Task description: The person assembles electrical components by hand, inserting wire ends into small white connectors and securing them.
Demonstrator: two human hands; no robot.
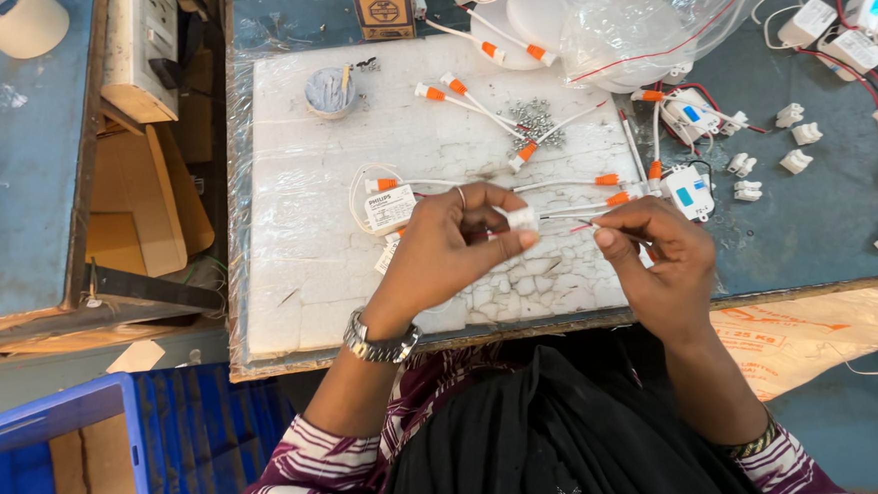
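Here, item one: a small white connector block, pinched between thumb and fingertips of the left hand, held above the middle of the white board that lies on the bench. The left fingers are closed on it. A steel wristwatch sits on that wrist.

Item two: thin wires, white and red, running right from the block. The right hand nips one thin red wire end between thumb and forefinger, just beside the block; those fingers are closed tight on it.

Risks, as a judgement: the bare wire end could bend or miss the block's opening, since both are small and held in mid-air; a loose pinch could let the block drop among the parts below.

Nearby: orange-tipped leads across the far board, a heap of small screws, a grey round tub far left, loose white clips to the right, a clear plastic bag at the far edge.
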